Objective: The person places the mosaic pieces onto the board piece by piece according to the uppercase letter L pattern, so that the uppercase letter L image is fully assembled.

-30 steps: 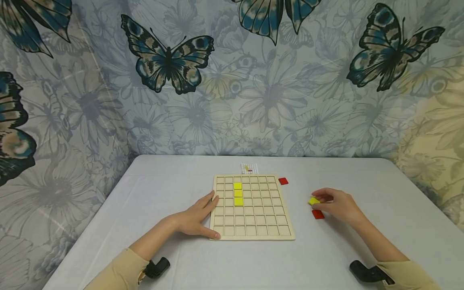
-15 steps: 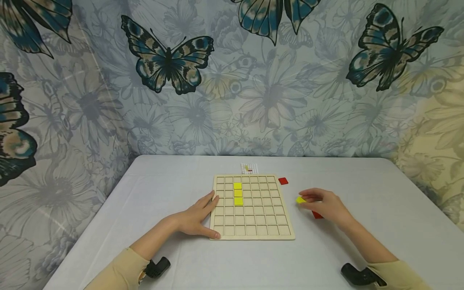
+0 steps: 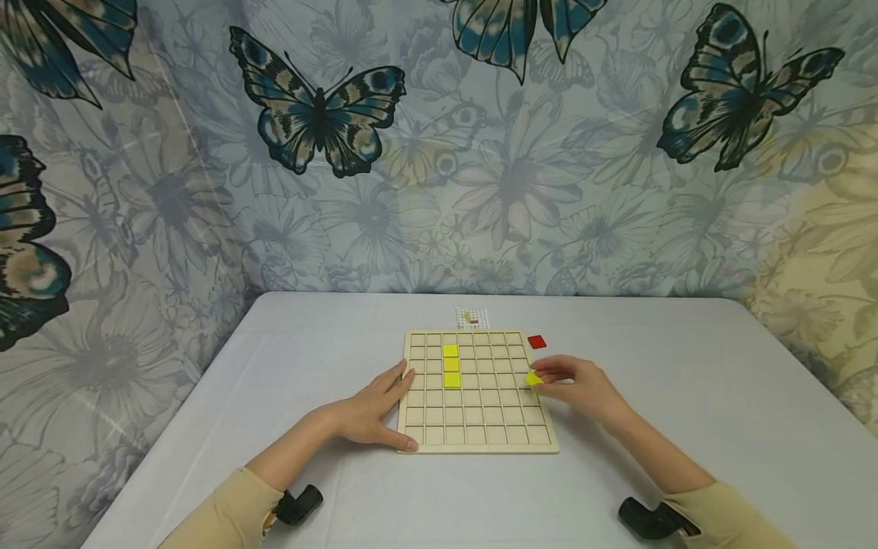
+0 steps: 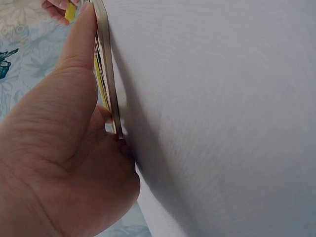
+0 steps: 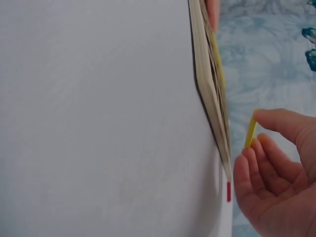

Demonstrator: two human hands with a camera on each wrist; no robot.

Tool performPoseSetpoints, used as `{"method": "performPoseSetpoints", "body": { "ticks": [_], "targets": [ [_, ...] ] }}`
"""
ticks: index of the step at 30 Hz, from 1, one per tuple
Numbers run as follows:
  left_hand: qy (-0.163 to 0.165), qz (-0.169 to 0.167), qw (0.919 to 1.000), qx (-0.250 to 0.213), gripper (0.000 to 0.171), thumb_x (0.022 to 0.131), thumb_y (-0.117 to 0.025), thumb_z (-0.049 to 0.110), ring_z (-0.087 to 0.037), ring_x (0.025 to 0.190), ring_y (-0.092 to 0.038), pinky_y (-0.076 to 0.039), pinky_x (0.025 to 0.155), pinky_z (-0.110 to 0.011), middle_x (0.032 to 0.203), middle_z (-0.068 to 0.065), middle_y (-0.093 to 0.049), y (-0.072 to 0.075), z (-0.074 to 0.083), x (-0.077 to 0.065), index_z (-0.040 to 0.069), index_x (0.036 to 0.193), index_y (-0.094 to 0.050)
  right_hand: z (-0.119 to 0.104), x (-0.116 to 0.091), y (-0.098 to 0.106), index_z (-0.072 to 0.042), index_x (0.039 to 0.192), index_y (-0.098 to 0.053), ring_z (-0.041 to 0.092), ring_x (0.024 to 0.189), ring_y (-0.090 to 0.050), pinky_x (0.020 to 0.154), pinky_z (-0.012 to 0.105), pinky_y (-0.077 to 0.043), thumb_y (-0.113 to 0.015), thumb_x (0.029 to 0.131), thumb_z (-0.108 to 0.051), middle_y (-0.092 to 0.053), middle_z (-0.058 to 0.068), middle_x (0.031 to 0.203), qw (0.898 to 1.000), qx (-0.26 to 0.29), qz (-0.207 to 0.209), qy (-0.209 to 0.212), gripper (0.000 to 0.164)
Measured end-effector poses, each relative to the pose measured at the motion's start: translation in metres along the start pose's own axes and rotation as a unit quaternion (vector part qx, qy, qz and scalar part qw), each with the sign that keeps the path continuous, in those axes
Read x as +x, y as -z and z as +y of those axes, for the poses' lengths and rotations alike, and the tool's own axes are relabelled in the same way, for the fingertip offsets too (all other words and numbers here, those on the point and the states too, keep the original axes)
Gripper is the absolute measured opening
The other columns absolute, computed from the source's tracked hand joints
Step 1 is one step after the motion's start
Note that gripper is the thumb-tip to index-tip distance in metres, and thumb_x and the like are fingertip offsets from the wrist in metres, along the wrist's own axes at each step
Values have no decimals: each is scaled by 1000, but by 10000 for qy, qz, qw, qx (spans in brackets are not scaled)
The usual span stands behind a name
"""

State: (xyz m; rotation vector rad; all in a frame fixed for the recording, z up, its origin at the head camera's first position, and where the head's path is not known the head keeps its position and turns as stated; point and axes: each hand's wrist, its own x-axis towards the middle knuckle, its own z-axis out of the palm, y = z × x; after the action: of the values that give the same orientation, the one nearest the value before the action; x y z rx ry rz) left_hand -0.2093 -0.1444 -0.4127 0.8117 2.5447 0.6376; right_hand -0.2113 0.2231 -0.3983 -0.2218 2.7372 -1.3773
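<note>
In the head view, my right hand [image 3: 581, 387] pinches a thin yellow square tile [image 3: 533, 379] between thumb and fingers, over the right edge of a pale wooden grid board [image 3: 479, 450]. The right wrist view shows the pinched tile [image 5: 251, 129] edge-on, held above the tabletop. My left hand [image 3: 366, 408] rests against the board's left edge, fingers spread, with the thumb [image 4: 81, 37] on the near left corner. Three yellow tiles [image 3: 450, 364] stand in a column in the board's upper left part.
A red tile [image 3: 536, 341] lies just off the board's far right corner. Behind the board is a small card [image 3: 472, 318] printed with a coloured grid. The white table [image 3: 329, 328] runs back to a butterfly-patterned wall covering.
My right hand has carried the yellow tile leftward from the table's right side to the board's right edge. It now covers the nearer red tile. My left hand stays put.
</note>
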Motion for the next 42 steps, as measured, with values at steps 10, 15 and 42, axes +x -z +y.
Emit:
{"method": "performPoseSetpoints", "body": {
  "ticks": [10,15,42],
  "targets": [
    [-8,-4,10000,2,114,80,-73,58,-32,148,3,-15,115,-52,162,-14,8,0,0,1,7,157,-6,-17,8,-19,-9,115,-70,18,95,-61,83,35,-49,-80,82,-22,-69,2,108,9995,7,-199,264,37],
    [41,-4,10000,20,114,80,-73,59,-31,148,3,-15,115,-52,162,-13,8,1,1,0,7,157,-6,-21,11,-30,-11,113,-71,17,93,-60,84,36,-48,-81,81,-24,-68,-1,104,9992,63,-293,263,35],
    [2,-1,10000,61,113,81,-72,58,-33,148,2,-16,115,-52,162,-15,7,0,0,1,7,157,-7,-45,20,-73,-15,95,-73,14,78,-58,73,26,-50,-81,80,-14,-64,-6,84,9878,-199,-902,1254,17]
  ]
}}
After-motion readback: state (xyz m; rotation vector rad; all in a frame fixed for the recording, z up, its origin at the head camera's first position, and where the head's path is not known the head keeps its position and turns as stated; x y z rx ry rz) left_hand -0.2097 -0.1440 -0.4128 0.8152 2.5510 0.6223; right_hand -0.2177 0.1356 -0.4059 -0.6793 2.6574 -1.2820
